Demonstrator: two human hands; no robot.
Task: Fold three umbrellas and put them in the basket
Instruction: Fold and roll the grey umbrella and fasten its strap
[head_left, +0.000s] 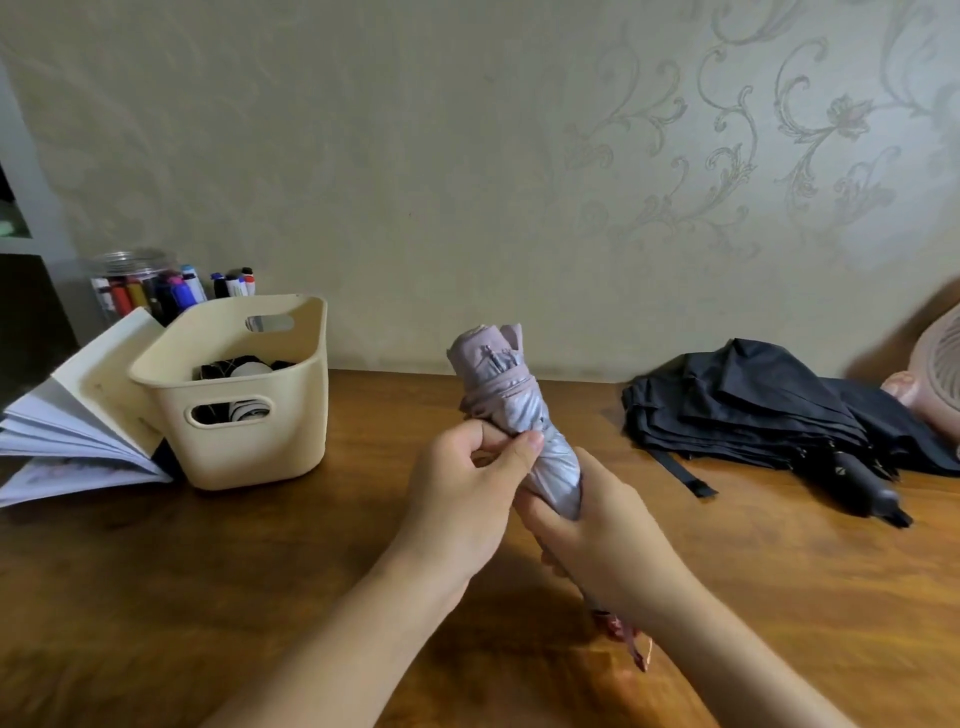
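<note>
Within both hands (467, 488) (602, 535), lilac umbrella (519, 405)

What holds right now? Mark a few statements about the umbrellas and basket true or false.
1. The left hand and right hand both hold the lilac umbrella. True.
2. The cream basket is empty. False: a black-and-white item lies inside.
3. The black umbrella lies on the table, outside the basket. True.
4. The lilac umbrella is spread open. False: it is rolled up.
</note>
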